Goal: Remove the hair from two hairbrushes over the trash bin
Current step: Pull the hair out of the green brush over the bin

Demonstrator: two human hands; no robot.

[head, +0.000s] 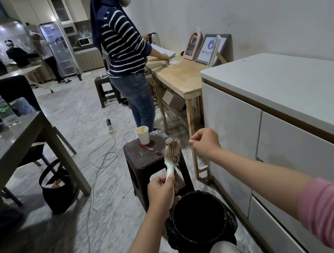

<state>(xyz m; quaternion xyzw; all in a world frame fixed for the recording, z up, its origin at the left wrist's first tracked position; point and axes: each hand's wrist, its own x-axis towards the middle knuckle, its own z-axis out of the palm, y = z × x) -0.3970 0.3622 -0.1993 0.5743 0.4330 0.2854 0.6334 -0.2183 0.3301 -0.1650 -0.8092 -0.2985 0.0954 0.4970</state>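
Note:
My left hand [161, 190] grips the white handle of a round hairbrush [172, 154], held upright above the black-lined trash bin [200, 218]. Brown hair clings to the brush's bristles. To the right of the brush head, my right hand [205, 143] pinches thin strands of hair [187, 147] that stretch back toward the bristles. The bin stands on the floor between my knees, its opening dark. No second hairbrush is visible to me.
A dark wicker stool [144, 152] behind the bin carries a paper cup [142, 135] and a red comb-like item [150, 148]. White cabinets [273, 129] run along the right. A grey table [9, 149] and black bag [57, 188] stand left. Cables cross the floor; a person stands ahead.

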